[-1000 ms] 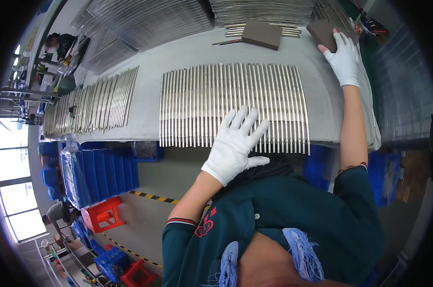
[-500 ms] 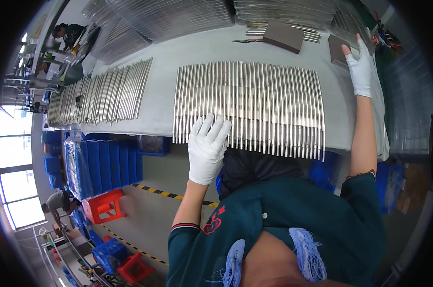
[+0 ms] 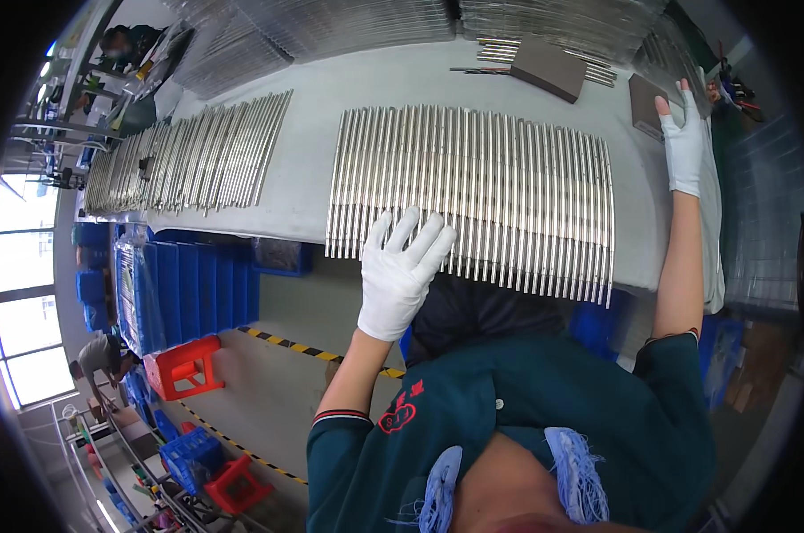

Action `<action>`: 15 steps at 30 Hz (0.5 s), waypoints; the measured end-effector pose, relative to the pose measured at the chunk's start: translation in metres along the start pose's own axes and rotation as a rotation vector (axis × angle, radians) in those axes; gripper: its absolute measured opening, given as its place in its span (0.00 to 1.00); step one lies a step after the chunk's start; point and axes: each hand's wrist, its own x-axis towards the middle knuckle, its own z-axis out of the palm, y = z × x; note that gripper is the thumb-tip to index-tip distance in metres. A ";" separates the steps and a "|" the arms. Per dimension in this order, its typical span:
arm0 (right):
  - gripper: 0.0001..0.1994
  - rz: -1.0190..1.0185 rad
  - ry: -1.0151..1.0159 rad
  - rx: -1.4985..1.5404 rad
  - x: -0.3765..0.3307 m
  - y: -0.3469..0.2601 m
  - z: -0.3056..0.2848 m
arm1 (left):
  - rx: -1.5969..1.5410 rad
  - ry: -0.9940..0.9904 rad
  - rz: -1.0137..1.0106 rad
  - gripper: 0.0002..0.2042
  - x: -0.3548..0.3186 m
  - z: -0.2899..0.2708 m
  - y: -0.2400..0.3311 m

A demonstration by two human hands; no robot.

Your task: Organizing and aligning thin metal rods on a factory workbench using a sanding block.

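A wide row of slim silvery metal rods (image 3: 473, 169) lies side by side on the pale cloth-covered table in front of me, their near ends sticking out past its edge. My left hand (image 3: 400, 277), in a white glove, rests on the near part of the row, fingers spread and palm down. Out at the far right of the table, my right hand (image 3: 684, 153) is held open beside a brown block (image 3: 646, 108); its glove leaves the thumb tip and a fingertip bare. Whether it touches the block cannot be told.
A second batch of rods (image 3: 202, 160) lies on the left. Farther back are another brown block (image 3: 549, 69) upon a few rods and plastic-wrapped stacks (image 3: 358, 31). Blue crates (image 3: 202, 289) and a red stool (image 3: 186, 366) stand on the floor at left; a person (image 3: 102, 360) bends beyond.
The view has shifted a little. My left hand has slid slightly right along the rods, its fingers spreading wider. My right hand has come a little nearer to me.
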 end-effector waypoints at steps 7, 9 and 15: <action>0.33 0.012 -0.004 0.192 -0.004 -0.006 0.003 | -0.059 -0.004 0.025 0.25 0.001 -0.001 0.000; 0.33 0.059 -0.021 0.332 -0.011 -0.025 0.003 | -0.068 0.019 0.042 0.25 -0.002 -0.004 0.001; 0.32 0.610 -0.757 1.429 -0.061 -0.118 0.009 | -0.114 0.085 0.026 0.20 0.004 -0.021 0.008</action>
